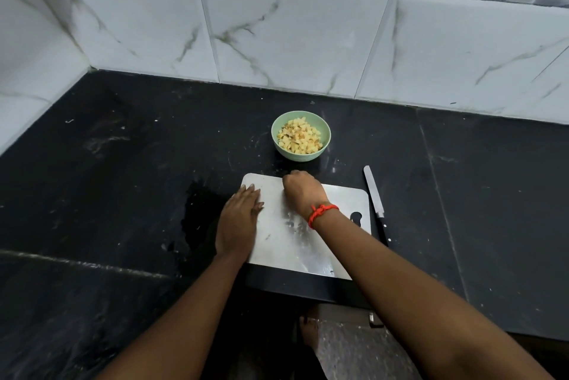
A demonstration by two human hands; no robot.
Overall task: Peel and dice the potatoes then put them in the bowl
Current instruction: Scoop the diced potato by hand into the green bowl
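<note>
A pale green bowl full of diced yellow potato stands on the black counter, just beyond the steel cutting board. My left hand lies flat with straight fingers on the board's left edge. My right hand, with a red thread at the wrist, has its fingers curled down at the board's far edge; whatever they hold is hidden. A knife with a black handle lies on the counter to the right of the board, touched by neither hand.
The black counter meets white marble-look wall tiles at the back and left. A wet patch sits left of the board. The counter's front edge runs just below the board, with the floor and a foot under it.
</note>
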